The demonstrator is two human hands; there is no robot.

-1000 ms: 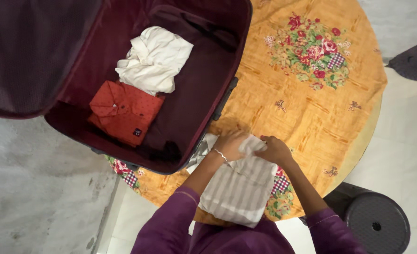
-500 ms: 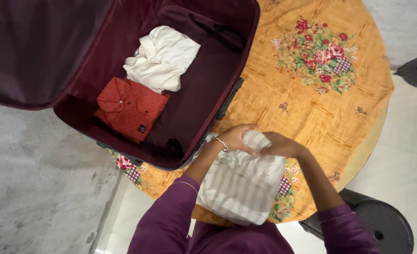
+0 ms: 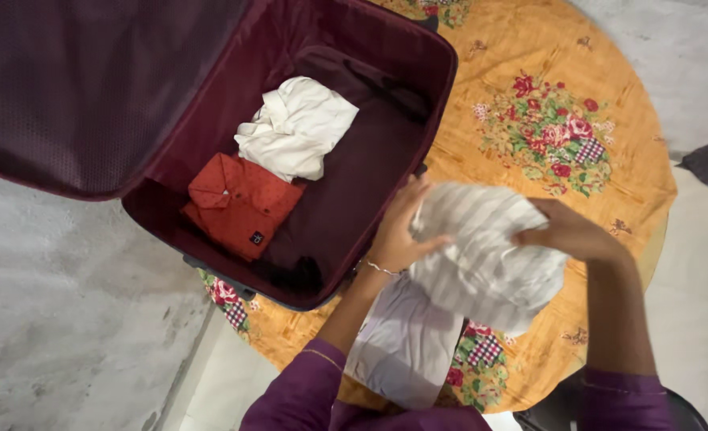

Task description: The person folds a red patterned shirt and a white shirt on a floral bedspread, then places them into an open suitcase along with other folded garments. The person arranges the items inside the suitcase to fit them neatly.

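Both my hands hold a pale grey striped shirt [image 3: 481, 255] lifted above the round table, its lower part hanging toward my body. My left hand [image 3: 402, 231], with a thin bracelet at the wrist, grips its left edge beside the suitcase rim. My right hand [image 3: 569, 233] grips its right side. The open maroon suitcase [image 3: 370, 183] lies to the left. Inside it are a folded red dotted shirt [image 3: 238, 203] and a crumpled white garment [image 3: 294, 128].
The round table carries an orange floral cloth [image 3: 529, 96]. The suitcase lid [image 3: 90, 80] stands open at the upper left. A dark round stool [image 3: 689, 415] shows at the lower right. Grey concrete floor [image 3: 58, 319] lies to the left.
The striped shirt was lying on the table under my hands; now both hands have lifted it up and away from my body, bunched, near the suitcase's edge.
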